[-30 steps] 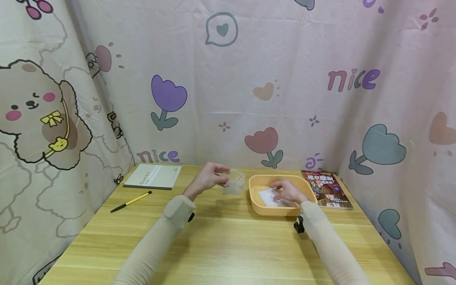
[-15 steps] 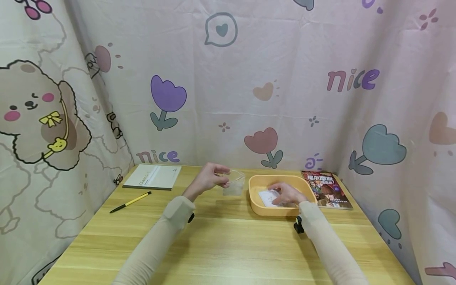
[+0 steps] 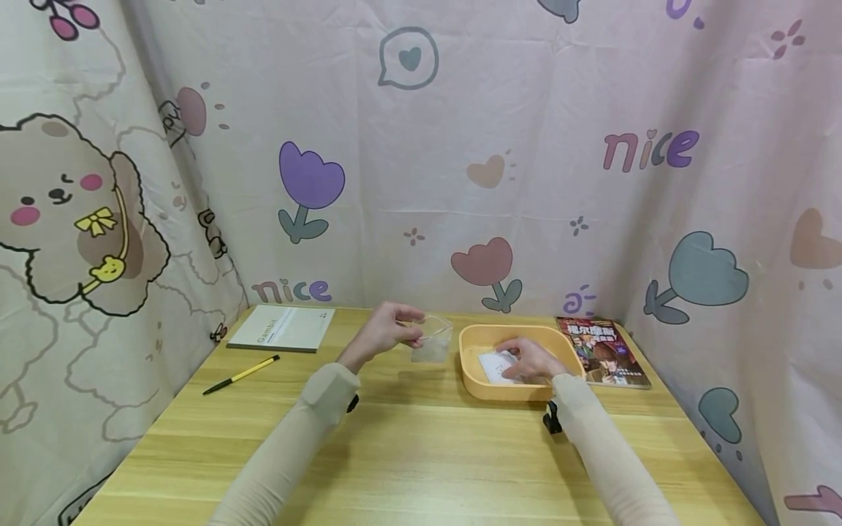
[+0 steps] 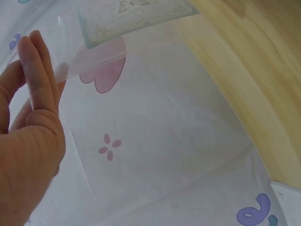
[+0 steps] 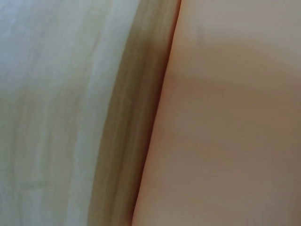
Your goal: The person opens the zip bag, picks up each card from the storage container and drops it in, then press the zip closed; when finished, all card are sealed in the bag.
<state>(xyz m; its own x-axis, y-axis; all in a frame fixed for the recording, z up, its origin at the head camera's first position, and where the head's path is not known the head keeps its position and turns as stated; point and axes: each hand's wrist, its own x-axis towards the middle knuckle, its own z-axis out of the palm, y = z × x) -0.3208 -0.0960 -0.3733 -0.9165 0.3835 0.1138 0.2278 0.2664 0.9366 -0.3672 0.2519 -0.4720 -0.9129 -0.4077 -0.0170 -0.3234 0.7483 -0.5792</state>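
My left hand (image 3: 389,330) pinches the upper edge of a clear plastic bag (image 3: 430,349), held a little above the table. In the left wrist view the left hand (image 4: 35,122) has its fingers together, and a pale card with a butterfly print (image 4: 136,19) shows through the plastic. Down in the yellow tray (image 3: 468,380), my right hand (image 3: 531,359) is curled over a white packet (image 3: 493,367), with thumb and fingers on opposite edges of it. The hand covers the packet's right part. In the right wrist view only the tray's blurred wall (image 5: 225,132) and wood appear.
A grey-white notebook (image 3: 281,329) lies at the table's back left, with a yellow and black pen (image 3: 241,375) in front of it. A colourful magazine (image 3: 608,354) lies right of the tray, partly behind it. A patterned curtain (image 3: 408,183) hangs behind the table.
The right thumb and fingers have shifted slightly to the left over the packet and spread to its edges. My left hand and the clear bag have stayed in place.
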